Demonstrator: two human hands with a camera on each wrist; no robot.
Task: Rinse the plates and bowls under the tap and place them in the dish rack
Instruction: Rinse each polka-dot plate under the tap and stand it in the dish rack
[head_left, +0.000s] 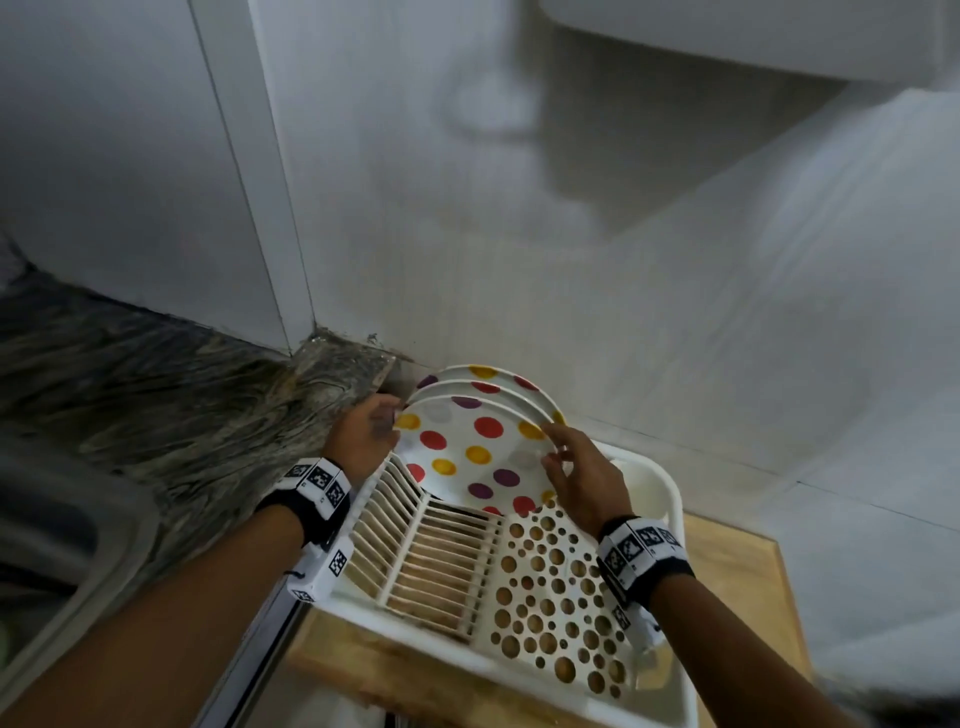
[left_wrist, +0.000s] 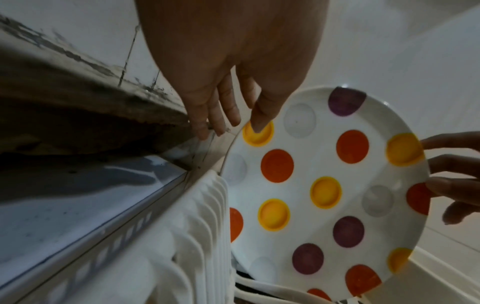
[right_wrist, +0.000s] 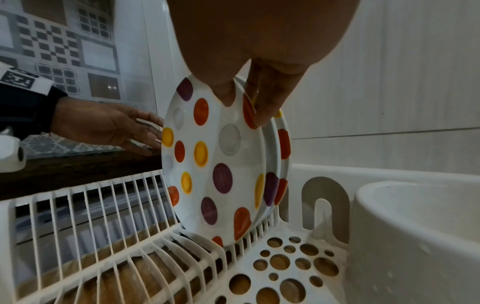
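Observation:
Three white plates with coloured dots stand upright at the far end of the white dish rack (head_left: 670, 499). The front plate (head_left: 478, 457) (left_wrist: 324, 185) (right_wrist: 215, 164) sits in the rack's slots. My left hand (head_left: 387, 418) (left_wrist: 228, 127) (right_wrist: 145, 139) is at its left rim with straight fingers, and the thumb tip rests on a yellow dot. My right hand (head_left: 553, 447) (right_wrist: 246, 107) pinches the right rim, thumb on the face and fingers behind. The two plates behind (head_left: 488, 387) show only their top edges.
A white cutlery cup (right_wrist: 415, 226) stands in the rack's right corner. The rack sits on a wooden board (head_left: 737, 571) beside a dark stone counter (head_left: 156, 405). A steel sink (head_left: 62, 545) lies at the left. White tiled walls close off the back.

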